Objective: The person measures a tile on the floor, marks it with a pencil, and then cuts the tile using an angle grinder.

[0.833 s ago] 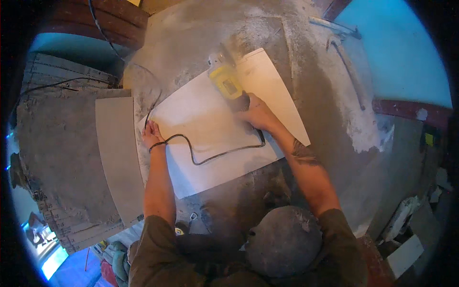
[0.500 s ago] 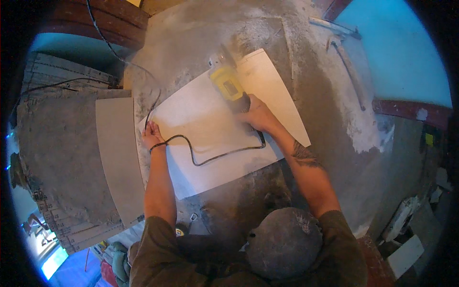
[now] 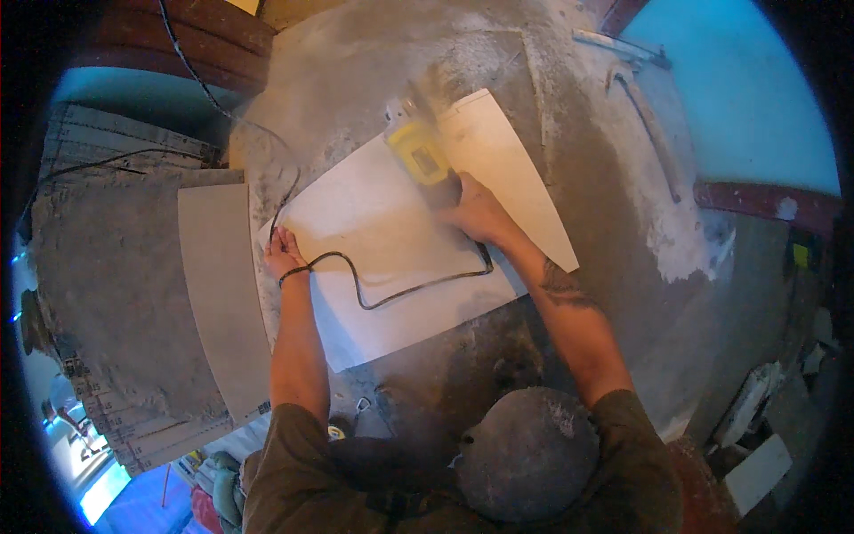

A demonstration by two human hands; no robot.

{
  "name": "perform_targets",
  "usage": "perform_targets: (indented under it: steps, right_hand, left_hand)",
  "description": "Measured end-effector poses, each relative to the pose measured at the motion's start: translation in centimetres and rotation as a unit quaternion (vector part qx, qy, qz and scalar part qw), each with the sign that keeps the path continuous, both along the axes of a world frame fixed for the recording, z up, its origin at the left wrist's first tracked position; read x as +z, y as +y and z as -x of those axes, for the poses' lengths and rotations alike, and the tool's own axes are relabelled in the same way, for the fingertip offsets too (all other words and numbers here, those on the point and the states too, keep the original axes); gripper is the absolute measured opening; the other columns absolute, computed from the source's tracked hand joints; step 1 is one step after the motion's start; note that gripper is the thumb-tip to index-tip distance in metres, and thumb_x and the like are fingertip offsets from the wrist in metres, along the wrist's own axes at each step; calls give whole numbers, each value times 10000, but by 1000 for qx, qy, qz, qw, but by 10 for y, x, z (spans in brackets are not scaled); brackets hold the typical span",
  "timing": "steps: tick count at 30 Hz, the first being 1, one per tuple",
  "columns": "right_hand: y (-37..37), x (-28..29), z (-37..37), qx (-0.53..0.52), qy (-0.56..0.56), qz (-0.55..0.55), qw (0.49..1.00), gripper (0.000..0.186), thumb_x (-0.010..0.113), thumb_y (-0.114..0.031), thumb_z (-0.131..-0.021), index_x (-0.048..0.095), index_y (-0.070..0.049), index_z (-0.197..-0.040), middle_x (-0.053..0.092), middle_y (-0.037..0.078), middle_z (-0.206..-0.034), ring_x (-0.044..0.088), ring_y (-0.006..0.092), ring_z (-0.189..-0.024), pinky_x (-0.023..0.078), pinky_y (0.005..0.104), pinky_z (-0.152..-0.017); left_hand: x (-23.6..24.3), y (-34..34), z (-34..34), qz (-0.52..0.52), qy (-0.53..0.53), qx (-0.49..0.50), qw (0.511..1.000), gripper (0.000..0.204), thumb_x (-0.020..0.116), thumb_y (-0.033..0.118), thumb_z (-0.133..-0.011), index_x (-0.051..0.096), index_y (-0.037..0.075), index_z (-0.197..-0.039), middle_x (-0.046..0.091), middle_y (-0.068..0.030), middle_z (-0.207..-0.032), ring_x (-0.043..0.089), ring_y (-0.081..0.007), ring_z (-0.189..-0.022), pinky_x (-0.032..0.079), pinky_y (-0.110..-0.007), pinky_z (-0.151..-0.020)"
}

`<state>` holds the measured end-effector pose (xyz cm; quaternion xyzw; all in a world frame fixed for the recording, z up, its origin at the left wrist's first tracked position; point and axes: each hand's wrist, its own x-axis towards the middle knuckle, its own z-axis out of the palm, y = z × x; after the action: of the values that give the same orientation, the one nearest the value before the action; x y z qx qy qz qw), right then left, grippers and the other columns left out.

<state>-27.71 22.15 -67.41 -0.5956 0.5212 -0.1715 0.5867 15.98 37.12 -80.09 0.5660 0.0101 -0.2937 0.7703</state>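
Observation:
My right hand (image 3: 476,209) is closed around the rear body of a yellow and black angle grinder (image 3: 418,153). The grinder's front end, blurred with dust, sits at the far edge of a large white tile (image 3: 382,231) with one curved side. My left hand (image 3: 283,254) is at the tile's left corner, its fingers curled on the black power cord (image 3: 418,287). That cord loops by my left wrist and crosses the tile to the grinder's rear. The grinder's disc is too blurred to make out fully.
A stack of boxes (image 3: 116,294) on the left carries a curved grey tile piece (image 3: 222,294). A hammer-like tool (image 3: 648,133) and a metal bar (image 3: 623,46) lie at the far right. Broken white pieces (image 3: 756,472) lie lower right. Dust hangs over the grey work surface (image 3: 614,214).
The grinder has shifted very slightly to the left along the tile's far edge. My left hand and the tile have stayed in place.

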Motion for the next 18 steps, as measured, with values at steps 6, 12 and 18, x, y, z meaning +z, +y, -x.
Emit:
perform_targets:
  steps: [6,12,18]
  right_hand:
    - [-1,10,6,41,15,-58,997,757,762,-301,-652,492,47,-1267,649,219,-1075,639,311,-998,498,367,-853]
    - [3,-9,1,1,8,0,1000,533,800,-223,-645,544,28,-1039,657,187,-913,669,289,-813,532,379,-708]
    - [1,-8,0,1,13,-30,999,541,797,-225,-640,549,24,-1051,655,183,-943,660,300,-831,528,377,-714]
  left_hand:
    - [-3,3,1,-218,-488,-154,831,176,538,19,-942,542,-78,-1088,631,-174,-1041,666,-228,-950,608,-327,-840]
    - [2,-3,2,6,-44,-21,999,165,537,7,-938,542,-75,-1082,635,-178,-1039,666,-229,-956,611,-324,-835]
    - [10,-2,10,2,-53,-30,998,168,537,10,-939,542,-68,-1088,633,-175,-1060,665,-227,-969,613,-326,-828]
